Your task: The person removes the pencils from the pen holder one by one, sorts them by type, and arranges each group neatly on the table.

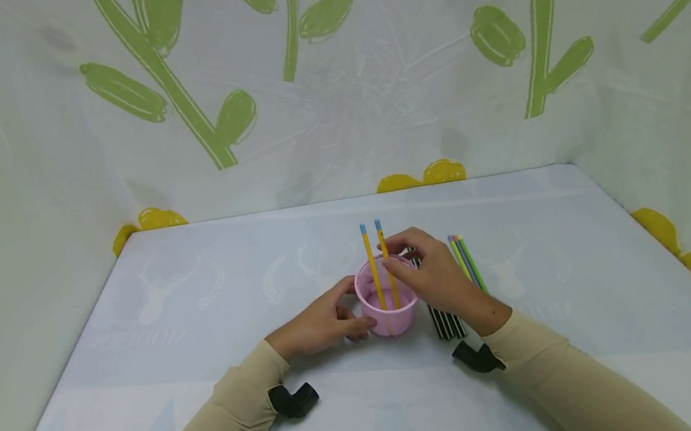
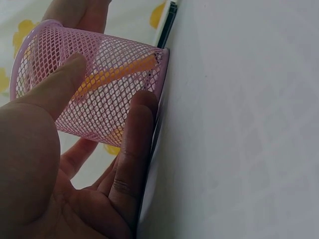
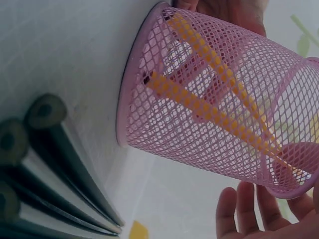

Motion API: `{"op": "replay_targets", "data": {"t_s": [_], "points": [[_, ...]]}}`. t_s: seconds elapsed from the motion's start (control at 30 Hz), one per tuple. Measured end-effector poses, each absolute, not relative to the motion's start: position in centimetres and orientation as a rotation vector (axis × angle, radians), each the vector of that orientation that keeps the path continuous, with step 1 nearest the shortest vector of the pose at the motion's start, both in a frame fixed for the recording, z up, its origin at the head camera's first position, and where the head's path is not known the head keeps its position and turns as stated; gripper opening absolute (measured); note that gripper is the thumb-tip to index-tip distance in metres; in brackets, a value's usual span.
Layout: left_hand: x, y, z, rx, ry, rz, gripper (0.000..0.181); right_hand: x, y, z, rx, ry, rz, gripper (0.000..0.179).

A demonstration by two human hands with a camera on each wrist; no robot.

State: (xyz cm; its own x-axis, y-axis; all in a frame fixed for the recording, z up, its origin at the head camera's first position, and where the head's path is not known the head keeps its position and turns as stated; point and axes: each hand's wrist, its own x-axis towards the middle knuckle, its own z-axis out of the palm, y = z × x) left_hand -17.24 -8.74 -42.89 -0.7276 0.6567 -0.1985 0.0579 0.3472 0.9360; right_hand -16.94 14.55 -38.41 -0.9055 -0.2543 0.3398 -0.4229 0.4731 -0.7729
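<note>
A pink mesh pencil cup (image 1: 393,324) stands upright on the table. Curved round its left side, my left hand (image 1: 315,322) holds it, the thumb (image 2: 65,79) lying against the mesh. Two yellow pencils with blue ends (image 1: 371,262) lean inside the cup, their lower tips at its bottom in the right wrist view. Over the rim, my right hand (image 1: 437,276) pinches the right yellow pencil (image 1: 395,296) between thumb and forefinger. Several black-and-white striped pencils (image 1: 448,324) lie beside the cup, partly hidden under my right hand.
Right of the striped pencils, several coloured pencils (image 1: 472,265) in green, blue and yellow-green lie on the white table (image 1: 207,342). A wall sheet (image 1: 373,114) with green leaf prints rises behind the table's far edge. Black straps (image 1: 294,401) hang at both sleeves.
</note>
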Motion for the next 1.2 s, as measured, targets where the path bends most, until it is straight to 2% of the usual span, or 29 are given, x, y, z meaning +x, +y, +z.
{"op": "replay_targets", "data": {"t_s": [0.37,1.2], "points": [[-17.2,-8.7,-42.8,0.606,2.044,1.419,0.067,-16.9,14.3,-38.4,0.635,-2.435,1.287,0.024],[-17.3,-8.7,-43.0,0.611,2.032,1.421,0.066,-16.3,15.1,-36.4,0.653,-2.290,1.389,0.029]]}}
